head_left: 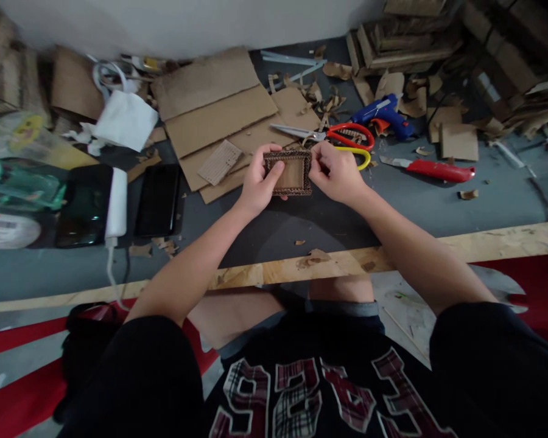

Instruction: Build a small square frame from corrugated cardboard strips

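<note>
my left hand (258, 182) and right hand (333, 173) both pinch the small cardboard frame (288, 173), 1 on each side, held above the grey table (438, 207) near the red scissors (342, 135).

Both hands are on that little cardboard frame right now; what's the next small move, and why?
Probably press the right-side edge strip down. The left hand steadies the small rectangular corrugated-cardboard frame while the right hand pinches its right edge, with the blue glue gun lying beyond, untouched.
</note>
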Tool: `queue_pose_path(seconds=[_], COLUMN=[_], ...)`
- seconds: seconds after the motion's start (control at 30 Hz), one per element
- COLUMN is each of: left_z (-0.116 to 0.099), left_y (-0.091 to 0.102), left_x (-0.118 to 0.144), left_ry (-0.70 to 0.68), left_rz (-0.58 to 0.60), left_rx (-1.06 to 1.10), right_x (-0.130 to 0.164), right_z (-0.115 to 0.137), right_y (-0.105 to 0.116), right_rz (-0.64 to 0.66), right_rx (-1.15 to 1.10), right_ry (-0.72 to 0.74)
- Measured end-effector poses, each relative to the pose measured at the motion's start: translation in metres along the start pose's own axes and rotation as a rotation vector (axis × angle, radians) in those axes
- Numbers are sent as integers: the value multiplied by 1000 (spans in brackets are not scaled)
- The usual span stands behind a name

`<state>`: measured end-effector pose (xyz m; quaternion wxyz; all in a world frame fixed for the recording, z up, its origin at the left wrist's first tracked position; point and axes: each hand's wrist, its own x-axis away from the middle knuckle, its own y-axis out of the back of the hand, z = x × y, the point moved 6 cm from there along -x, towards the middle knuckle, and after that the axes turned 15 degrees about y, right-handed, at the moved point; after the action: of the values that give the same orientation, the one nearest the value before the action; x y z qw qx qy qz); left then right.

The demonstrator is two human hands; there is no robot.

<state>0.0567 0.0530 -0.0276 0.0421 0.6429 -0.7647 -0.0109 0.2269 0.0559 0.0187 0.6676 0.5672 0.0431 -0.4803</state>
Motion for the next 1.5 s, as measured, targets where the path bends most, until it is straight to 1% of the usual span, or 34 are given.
queue_pose_path(seconds=[0.2,0.4,0.53,0.67,0.8,0.87,0.93,1.07,1.2,1.33,1.5], left_z=[1,4,4,5,5,5,2,-5,-9,-8,-9], left_y=[1,9,9,7,6,5,5,1,0,0,1], left_x=[0,-5,-6,-6,-8,-8,-7,-1,2,2,3], left_ry=[1,14,42,77,86,89,88,97,108,109,97], left_rz=[1,-73,-64,-32,18,38,44,43,25,7,0], left_rx=[2,35,69,99,96,79,53,7,1,4,-1], right_x=[-2,3,4,4,4,4,3,1,0,0,0], right_z=[3,-2,2,7,6,6,6,10,13,14,14], right_y=[4,13,16,16,15,14,12,9,5,2,2], right_rz=[-36,-171,-196,-193,-174,-142,-84,36,121,159,165], right_rx=[-40,-54,13,115,132,127,140,248,306,341,361], right_ry=[46,-3,77,135,145,138,120,38,-5,-14,-17])
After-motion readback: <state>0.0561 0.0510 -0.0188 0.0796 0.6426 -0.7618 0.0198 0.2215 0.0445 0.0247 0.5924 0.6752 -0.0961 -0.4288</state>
